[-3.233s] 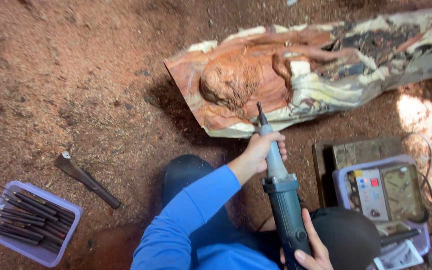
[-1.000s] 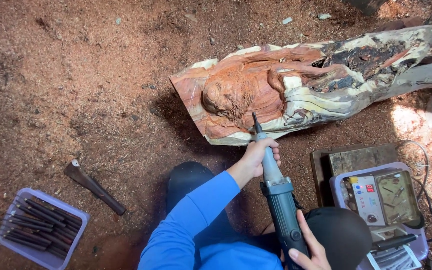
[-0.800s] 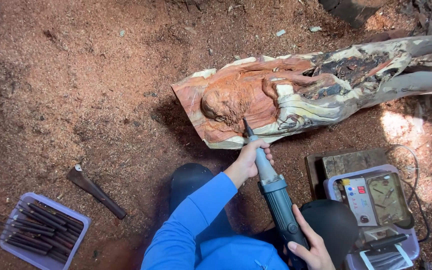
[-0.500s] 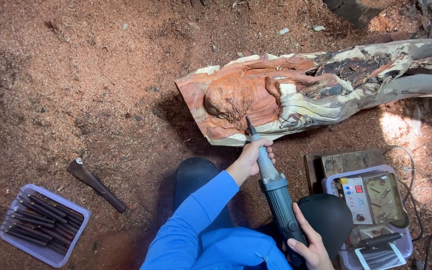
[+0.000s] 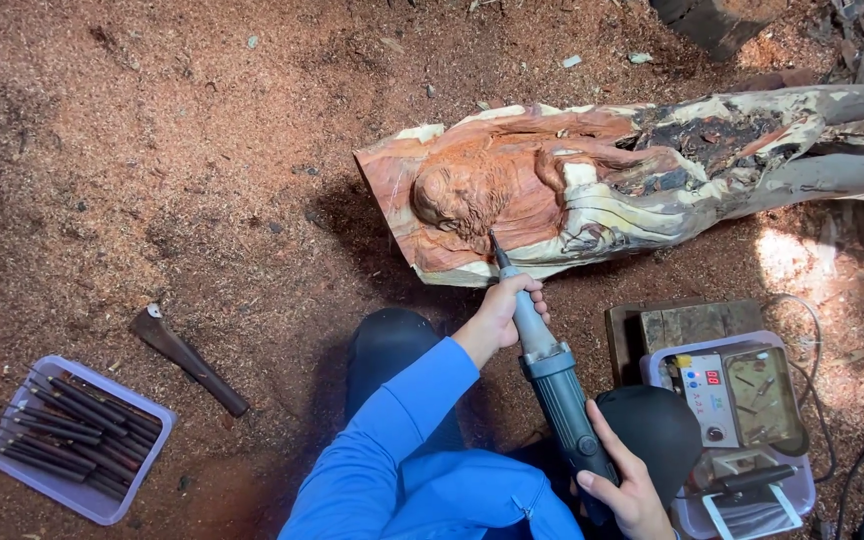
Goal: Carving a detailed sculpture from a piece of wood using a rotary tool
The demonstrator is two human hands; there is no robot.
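Both hands wrap the grinder (image 5: 552, 385): left hand (image 5: 504, 315) closed near the nose, right hand (image 5: 632, 495) closed on the rear. Its bit touches the log (image 5: 652, 190) on the ground, just below the carved face. Face well formed; the bark end looks rough, uncarved.

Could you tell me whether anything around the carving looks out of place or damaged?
Only the dark hand tool lies loose on the sawdust beside the tray of chisels rather than in it; nothing looks damaged.

Reddish-brown carved log (image 5: 552, 195), grey-blue tool (image 5: 557, 385), lilac tray (image 5: 12, 470).
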